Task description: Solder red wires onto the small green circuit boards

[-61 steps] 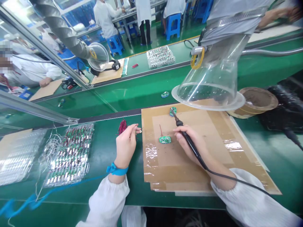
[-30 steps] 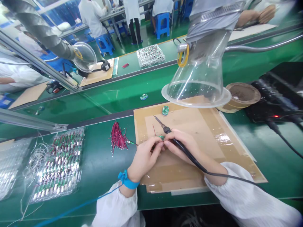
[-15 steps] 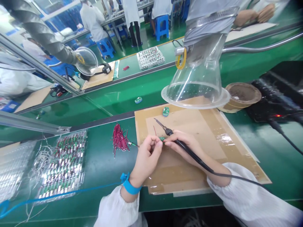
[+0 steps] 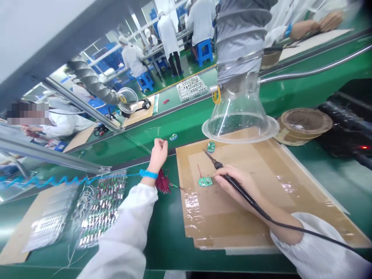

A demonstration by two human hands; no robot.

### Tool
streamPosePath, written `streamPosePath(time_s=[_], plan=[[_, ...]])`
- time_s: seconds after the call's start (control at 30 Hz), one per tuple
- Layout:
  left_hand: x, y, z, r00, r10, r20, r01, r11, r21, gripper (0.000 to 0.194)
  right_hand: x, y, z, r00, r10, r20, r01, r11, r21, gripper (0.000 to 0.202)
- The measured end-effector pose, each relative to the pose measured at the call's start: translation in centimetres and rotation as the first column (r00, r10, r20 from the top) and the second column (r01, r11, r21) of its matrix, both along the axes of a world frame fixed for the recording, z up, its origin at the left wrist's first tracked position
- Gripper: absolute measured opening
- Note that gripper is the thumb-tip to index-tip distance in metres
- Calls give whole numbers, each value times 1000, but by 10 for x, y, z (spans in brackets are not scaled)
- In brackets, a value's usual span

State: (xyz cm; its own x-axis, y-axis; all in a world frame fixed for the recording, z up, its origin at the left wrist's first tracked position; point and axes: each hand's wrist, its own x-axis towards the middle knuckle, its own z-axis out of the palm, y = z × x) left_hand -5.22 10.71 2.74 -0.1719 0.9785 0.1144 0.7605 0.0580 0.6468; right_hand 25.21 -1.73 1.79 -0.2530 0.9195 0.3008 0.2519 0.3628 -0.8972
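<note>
My right hand (image 4: 234,180) grips a soldering iron (image 4: 232,181), its metal tip pointing up and left above the cardboard. Just left of those fingers a green circuit board (image 4: 205,181) lies on the cardboard, with a thin red wire standing up from its left end. Reaching forward past the bundle of dark red wires (image 4: 163,183), my left hand (image 4: 159,153) has its fingers pinched together; what they hold, if anything, is too small to make out. A second circuit board (image 4: 211,146) lies near the cardboard's far edge. Another small board (image 4: 173,137) is just right of my left fingertips.
A clear fume hood (image 4: 241,126) hangs over the far side of the cardboard mat (image 4: 247,209). At right are a round brown pot (image 4: 305,124) and a black device with a red light. Trays of small parts (image 4: 103,209) lie left. Other people sit beyond the partition.
My left hand has left the circuit board and moved forward and left, beyond the red wires. The board now lies free on the cardboard. My right hand still holds the soldering iron; the view has shifted.
</note>
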Motion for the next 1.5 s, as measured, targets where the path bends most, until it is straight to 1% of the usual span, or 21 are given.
streamPosePath(time_s=[0.07,0.1,0.17,0.23,0.3,0.4,0.47,0.53,0.6,0.7,0.73,0.8,0.9,0.93,1.0,1.03,1.1,1.17,1.33,1.4,1.5], plan=[[-8,31,-2,998,0,-58,-1,1000,-21,41,-1,1,-5,1000,-9,2,9,1000,17,10],[-10,42,-4,996,-13,-83,10,999,-42,49,-1,2,-6,1000,-18,5,18,1000,24,11],[-12,57,-11,991,-41,-125,30,996,-89,53,0,3,-8,999,-53,12,53,998,33,13],[-14,63,-17,986,-61,-157,41,992,-123,45,2,4,-8,995,-99,16,98,995,28,15],[-18,63,-20,982,-63,-179,39,990,-135,33,4,4,-8,992,-123,21,123,992,10,17],[-24,59,-17,979,-51,-198,27,992,-122,24,4,4,-10,992,-122,22,122,993,8,16],[-22,51,-11,979,-53,-196,33,994,-104,23,3,5,-11,995,-102,20,102,994,31,16],[-12,35,-6,979,-96,-181,80,993,-92,25,2,4,-9,994,-103,20,102,993,57,16],[6,12,-4,969,-197,-152,183,978,-100,28,3,3,-5,990,-142,8,141,987,72,15],[36,-30,-4,918,-383,-104,367,919,-141,31,4,1,6,981,-192,19,191,981,45,13],[44,-43,-4,898,-429,-93,412,897,-158,31,4,0,9,982,-187,39,186,982,27,12],[56,-64,-5,879,-470,-79,453,875,-171,32,3,-1,12,984,-171,59,170,985,15,11],[62,-83,-4,903,-429,11,426,892,-148,37,2,-1,9,986,-164,41,163,986,36,14],[62,-87,-4,912,-405,61,409,902,-136,35,2,-1,7,985,-169,45,168,985,29,14],[62,-95,-3,918,-365,155,383,916,-114,25,3,-3,2,984,-165,72,167,986,-26,16],[63,-99,-4,917,-352,185,375,921,-106,20,3,-4,0,984,-162,71,166,985,-53,17],[65,-106,-4,914,-336,225,365,926,-97,17,4,-4,-5,988,-150,43,153,985,-82,19],[69,-114,-5,904,-327,274,363,927,-91,18,4,-3,-9,992,-122,21,124,990,-62,18],[80,-129,-2,836,-349,423,407,912,-52,20,1,3,-12,996,-1,84,-4,999,51,14],[83,-135,-1,830,-362,425,419,907,-43,20,-1,4,-13,993,50,107,-58,995,79,13],[88,-141,1,820,-415,394,471,881,-53,18,-2,4,-19,988,81,129,-95,990,105,18]])
